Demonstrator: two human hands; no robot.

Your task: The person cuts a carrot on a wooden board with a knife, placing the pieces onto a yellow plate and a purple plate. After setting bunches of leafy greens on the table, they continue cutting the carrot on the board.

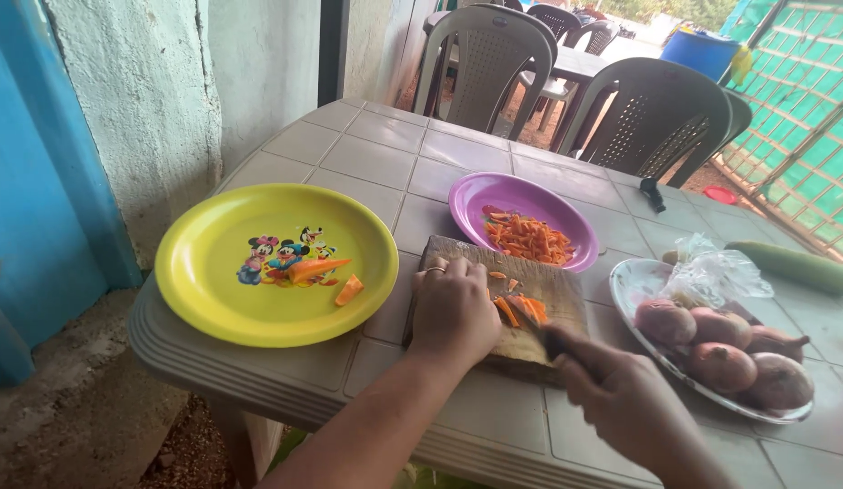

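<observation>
A: Carrot pieces, orange cut sticks [521, 310], lie on the worn wooden chopping board [548, 281] near the front edge of the grey tiled plastic table [376, 158]. Left hand [453, 312] rests flat on the board beside them, fingers together, pinning the pieces at their left end. Right hand [621, 398] is closed around the dark knife handle [562, 344]; the blade reaches into the pile, mostly hidden.

B: How to cut well here?

A: My judgement: curl the left fingertips back from the blade, keep the sticks bunched, and keep the board steady, since it sits close to the table edge.

B: Containers?

A: Purple round plastic plate [521, 217], just behind the board, holds a heap of thin orange carrot strips [528, 238]. Yellow round plastic plate with cartoon figures [277, 263], left of the board, holds one tapered carrot end [317, 269] and one small chunk [349, 290]. White patterned plate [648, 281], to the right, holds brown-red onions [720, 349] and a crumpled clear plastic bag [711, 272]. A long green gourd [793, 265] lies on the table behind it.
</observation>
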